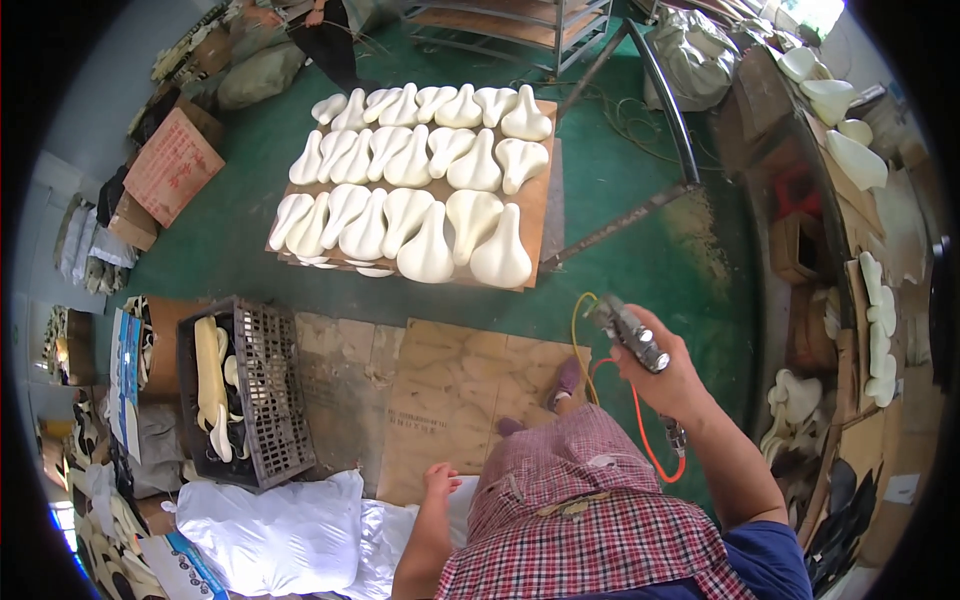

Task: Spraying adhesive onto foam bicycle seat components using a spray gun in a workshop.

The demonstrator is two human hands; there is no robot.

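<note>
My right hand (660,365) is wrapped round a metal spray gun (625,330), held out to the right in front of my body. A thin yellow hose (575,330) loops down from the gun, and an orange hose (640,420) curves below my wrist. My left hand (440,480) hangs low beside my checked apron (590,520), with its fingers loosely bent and nothing visible in them. Ahead, several rows of cream-white bicycle saddle pads (408,150) lie on a brown board (548,185), out of reach of both hands.
A black crate (275,390) with pale pieces stands at the left, behind white sacks (270,530). Cardboard (445,400) covers the floor before me. A metal frame (665,110) and a rack (500,25) stand farther off. Another person (325,40) is at the far left. Shelving (850,230) lines the right.
</note>
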